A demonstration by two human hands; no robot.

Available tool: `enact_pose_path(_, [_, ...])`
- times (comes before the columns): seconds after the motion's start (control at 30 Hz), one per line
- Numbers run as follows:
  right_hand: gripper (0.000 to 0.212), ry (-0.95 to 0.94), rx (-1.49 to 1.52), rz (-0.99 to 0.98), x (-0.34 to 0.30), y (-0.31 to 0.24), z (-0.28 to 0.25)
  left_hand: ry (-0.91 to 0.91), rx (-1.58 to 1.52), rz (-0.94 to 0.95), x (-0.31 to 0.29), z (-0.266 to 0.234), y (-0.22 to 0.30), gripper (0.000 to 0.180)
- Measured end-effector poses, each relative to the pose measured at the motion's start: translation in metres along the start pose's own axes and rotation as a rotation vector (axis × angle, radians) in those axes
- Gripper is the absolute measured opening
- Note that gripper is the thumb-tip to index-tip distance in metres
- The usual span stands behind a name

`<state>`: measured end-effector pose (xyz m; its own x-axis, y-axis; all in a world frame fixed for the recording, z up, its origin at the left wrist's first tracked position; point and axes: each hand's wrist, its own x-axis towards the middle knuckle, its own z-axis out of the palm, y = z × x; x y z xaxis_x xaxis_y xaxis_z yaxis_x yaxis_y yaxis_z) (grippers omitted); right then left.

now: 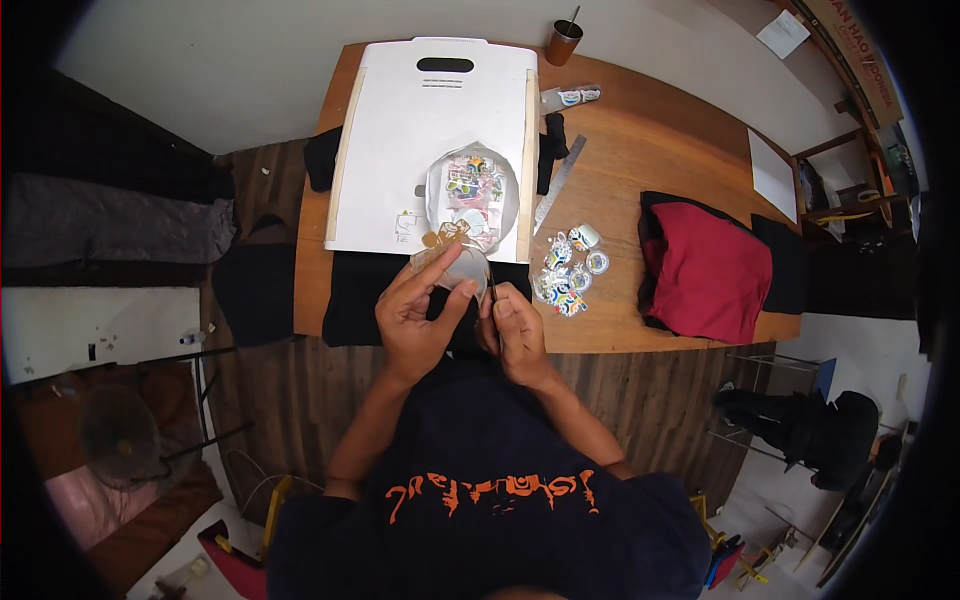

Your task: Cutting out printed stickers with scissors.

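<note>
My left hand (408,325) pinches a translucent greyish piece of film (462,268) with gold-brown printed shapes at its far end. Close against the film's right edge, my right hand (520,335) is closed on a thin dark tool (491,283); its kind is too small to tell. Just beyond both hands, a round white-rimmed container (432,190) holds several colourful printed cut-outs. It rests on a white board (390,130) with a dark handle slot. Right of my hands, a pile of colourful stickers (562,272) lies on the wooden table.
A metal ruler (562,180) lies right of the board. Farther back are a clear packet (572,96) and a brown cup (564,42) with a straw or spoon. Red folded cloth (705,270) and black cloth sit at the right. Black fabric (350,295) lies under the board's near edge.
</note>
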<state>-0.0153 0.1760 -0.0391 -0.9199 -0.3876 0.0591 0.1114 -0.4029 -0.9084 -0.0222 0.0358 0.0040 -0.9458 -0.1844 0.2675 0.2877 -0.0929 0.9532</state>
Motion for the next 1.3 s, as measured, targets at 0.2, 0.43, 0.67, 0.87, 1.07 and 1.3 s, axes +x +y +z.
enact_pose_path(0.2, [0.031,-0.019,0.022,0.020,0.008,-0.007,-0.011,0.023,-0.012,-0.004,0.007,0.009,0.002,0.043])
enact_pose_path(0.43, [0.032,-0.008,0.004,0.024,0.007,-0.004,0.005,-0.025,-0.026,-0.023,0.010,-0.009,0.010,0.043])
enact_pose_path(0.67, [0.032,-0.003,-0.017,0.025,0.008,-0.003,0.002,-0.036,-0.027,-0.041,0.012,-0.009,0.009,0.043])
enact_pose_path(0.87, [0.032,0.000,0.017,0.034,0.007,-0.001,0.003,-0.043,-0.020,-0.060,0.011,-0.015,0.007,0.042])
enact_pose_path(1.07, [0.031,0.000,-0.033,0.036,0.004,-0.004,0.001,-0.047,-0.025,-0.050,0.009,-0.011,0.007,0.041])
enact_pose_path(1.3, [0.032,0.000,0.005,0.050,0.004,-0.001,-0.001,-0.037,-0.027,-0.057,0.009,-0.010,0.005,0.041])
